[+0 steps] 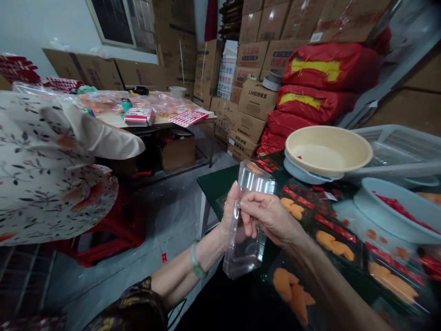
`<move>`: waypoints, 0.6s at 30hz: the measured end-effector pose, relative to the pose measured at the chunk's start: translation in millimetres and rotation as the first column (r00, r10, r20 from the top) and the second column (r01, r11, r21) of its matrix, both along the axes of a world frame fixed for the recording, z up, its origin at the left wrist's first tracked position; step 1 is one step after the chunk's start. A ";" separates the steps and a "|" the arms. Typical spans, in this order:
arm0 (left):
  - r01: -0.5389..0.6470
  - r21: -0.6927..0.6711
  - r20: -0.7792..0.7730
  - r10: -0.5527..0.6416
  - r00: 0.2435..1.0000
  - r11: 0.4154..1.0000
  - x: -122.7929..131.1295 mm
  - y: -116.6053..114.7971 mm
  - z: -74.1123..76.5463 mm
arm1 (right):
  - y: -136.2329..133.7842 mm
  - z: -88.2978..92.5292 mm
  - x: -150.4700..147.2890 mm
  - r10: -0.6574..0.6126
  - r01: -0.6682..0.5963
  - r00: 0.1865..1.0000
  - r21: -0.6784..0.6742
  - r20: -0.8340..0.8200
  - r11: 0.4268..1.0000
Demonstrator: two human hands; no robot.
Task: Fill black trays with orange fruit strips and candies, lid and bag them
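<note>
Between my two hands is a clear plastic tray [246, 259], tilted upright over the table's near edge. My left hand [228, 214], below a pale green bangle [196, 261], grips its left side; part of that hand is hidden behind the plastic. Across the tray's middle, my right hand [260, 209] has thumb and forefinger pinched on the near edge, the other fingers curled. Below and to the right lie orange fan-shaped pieces [292, 289] in a clear tray. More filled trays hold orange pieces [332, 246] and red packets [305, 200].
A cream basin [327, 149] stacks on a blue one at the back right. Another blue basin [403, 207] contains red packets. Leftward, a person in a floral top [51, 184] sits on a red stool [120, 225]. Cardboard boxes [257, 103] and red bundles [317, 108] pile up behind.
</note>
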State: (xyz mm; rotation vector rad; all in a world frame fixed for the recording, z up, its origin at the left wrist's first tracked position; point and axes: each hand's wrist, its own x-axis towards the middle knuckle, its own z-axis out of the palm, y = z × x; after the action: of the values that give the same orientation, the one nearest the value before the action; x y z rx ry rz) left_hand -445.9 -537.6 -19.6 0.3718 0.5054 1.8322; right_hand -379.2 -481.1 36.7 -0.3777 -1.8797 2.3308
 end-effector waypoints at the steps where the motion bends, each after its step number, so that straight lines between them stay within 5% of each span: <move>1: -0.021 0.007 -0.043 0.021 0.999 1.000 -0.4 -1.5 2.3 | -1.4 2.6 0.9 -0.018 0.017 1.000 0.049 0.012 0.999; 5: -0.112 0.042 -0.222 0.119 0.968 0.993 -7.9 -8.9 14.7 | -10.9 15.2 5.4 -0.145 0.149 0.989 0.306 -0.036 0.940; 9: -0.137 0.060 -0.224 0.147 0.963 0.989 -28.0 -18.8 23.0 | -19.3 22.7 7.8 -0.164 0.198 0.979 0.370 -0.122 0.908; 13: -0.102 0.014 -0.202 0.103 0.974 0.995 -68.3 -28.0 21.5 | 2.4 22.2 -2.8 -0.137 0.179 0.973 0.238 -0.184 0.955; 18: -0.258 -0.019 -0.292 0.242 0.925 0.966 -135.3 -26.2 17.6 | 88.0 4.3 -49.9 -0.310 0.306 0.932 -0.049 -0.188 0.951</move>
State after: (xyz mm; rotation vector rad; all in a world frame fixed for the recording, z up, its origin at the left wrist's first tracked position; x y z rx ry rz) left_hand -581.2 -563.8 -2.0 0.5605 0.8378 2.0151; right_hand -429.1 -393.0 41.0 -0.3990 -1.5813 2.0952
